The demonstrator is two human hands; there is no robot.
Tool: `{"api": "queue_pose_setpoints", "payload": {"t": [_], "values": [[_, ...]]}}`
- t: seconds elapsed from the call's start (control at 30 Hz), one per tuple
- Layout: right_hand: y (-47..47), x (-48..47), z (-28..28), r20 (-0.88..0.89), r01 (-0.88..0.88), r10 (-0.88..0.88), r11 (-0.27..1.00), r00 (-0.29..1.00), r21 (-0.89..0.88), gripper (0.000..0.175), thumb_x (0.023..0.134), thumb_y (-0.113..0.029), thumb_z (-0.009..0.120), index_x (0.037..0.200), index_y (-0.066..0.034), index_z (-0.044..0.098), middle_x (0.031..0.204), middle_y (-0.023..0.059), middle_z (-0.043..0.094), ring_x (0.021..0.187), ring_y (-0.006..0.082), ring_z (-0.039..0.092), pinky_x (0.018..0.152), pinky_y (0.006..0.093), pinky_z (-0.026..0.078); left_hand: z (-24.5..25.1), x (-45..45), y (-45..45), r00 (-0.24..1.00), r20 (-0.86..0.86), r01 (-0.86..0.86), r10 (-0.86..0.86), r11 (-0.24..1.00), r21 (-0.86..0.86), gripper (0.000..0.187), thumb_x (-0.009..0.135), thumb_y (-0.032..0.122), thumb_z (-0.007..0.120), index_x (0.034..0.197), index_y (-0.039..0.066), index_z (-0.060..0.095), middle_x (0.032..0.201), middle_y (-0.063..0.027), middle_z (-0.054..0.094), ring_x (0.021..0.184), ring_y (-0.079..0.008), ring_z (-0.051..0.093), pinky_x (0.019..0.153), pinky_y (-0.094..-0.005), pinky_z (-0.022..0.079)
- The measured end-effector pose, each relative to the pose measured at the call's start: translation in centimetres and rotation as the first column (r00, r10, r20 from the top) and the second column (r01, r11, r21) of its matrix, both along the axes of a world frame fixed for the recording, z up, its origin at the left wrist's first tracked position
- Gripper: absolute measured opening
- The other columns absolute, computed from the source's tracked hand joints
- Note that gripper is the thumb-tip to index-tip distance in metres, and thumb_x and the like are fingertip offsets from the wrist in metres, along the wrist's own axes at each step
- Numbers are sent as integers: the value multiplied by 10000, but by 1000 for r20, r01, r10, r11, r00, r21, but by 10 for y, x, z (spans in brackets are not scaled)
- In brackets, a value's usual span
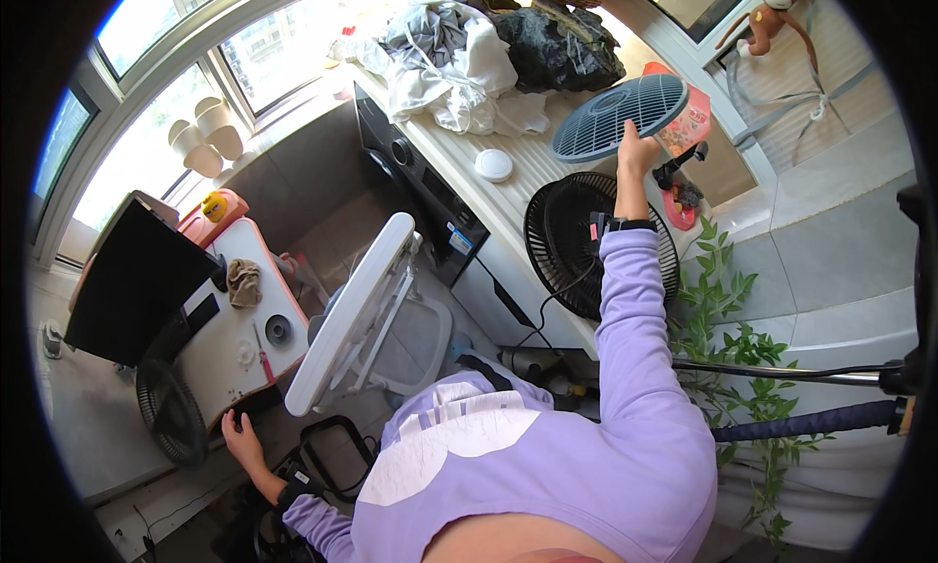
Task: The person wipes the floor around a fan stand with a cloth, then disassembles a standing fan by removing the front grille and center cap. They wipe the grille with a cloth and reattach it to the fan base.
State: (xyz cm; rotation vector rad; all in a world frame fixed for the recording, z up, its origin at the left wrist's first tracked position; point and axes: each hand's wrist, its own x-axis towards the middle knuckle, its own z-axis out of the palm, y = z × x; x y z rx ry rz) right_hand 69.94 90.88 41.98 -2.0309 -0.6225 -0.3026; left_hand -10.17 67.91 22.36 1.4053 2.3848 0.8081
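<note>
My right hand (pixel 639 152) grips the edge of a blue-grey round fan grille (pixel 623 116), which is tilted above the counter. Below that forearm lies a black fan body with a ribbed cage (pixel 560 233), partly hidden by the sleeve; a cord trails from it. At the lower left, my left hand (pixel 243 442) has its fingers apart and holds nothing. It is by the front edge of a small white desk (pixel 220 350). A dark round fan part with a ribbed rim (pixel 172 413) stands just left of that hand. A screwdriver (pixel 264 354) and a grey round cap (pixel 278 330) lie on the desk.
A monitor (pixel 143 281) and a brown cloth (pixel 243 283) are on the desk. A folding white-framed stand (pixel 352 314) rises between desk and counter (pixel 432 149). Crumpled white fabric (pixel 462 64), a white round box (pixel 494 166) and a dark rock (pixel 557 46) sit on the counter. Leafy vines (pixel 755 358) hang right.
</note>
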Motion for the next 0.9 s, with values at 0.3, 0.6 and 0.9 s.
{"api": "queue_pose_setpoints", "payload": {"t": [0.3, 0.6, 0.9], "values": [[-17, -41, 39, 661, 77, 12, 991, 751, -106, 240, 816, -286, 615, 852, -50, 645, 730, 152, 655, 602, 326, 625, 548, 415, 499, 0, 10, 14, 998, 28, 47, -47, 999, 2, 353, 844, 156, 628, 1121, -53, 560, 1222, -198, 521, 1122, -310, 508, 948, -359, 402], [-35, -24, 53, 856, -1, 318, 937, 408, -348, 89, 843, -136, 495, 867, -100, 573, 876, 26, 668, 764, 189, 659, 654, 346, 480, -25, 10, 7, 997, 20, 78, -77, 997, -8, 357, 839, 169, 629, 1117, -46, 566, 1230, -213, 513, 1137, -339, 499, 954, -387, 399], [-31, -21, 43, 746, 93, 421, 838, 515, -537, 93, 798, -171, 596, 833, -98, 549, 701, 64, 656, 637, 238, 656, 594, 336, 501, -3, 32, 11, 989, 128, 72, -80, 995, 66, 388, 845, 167, 631, 1154, -48, 539, 1268, -200, 489, 1136, -312, 509, 886, -384, 457]]}}
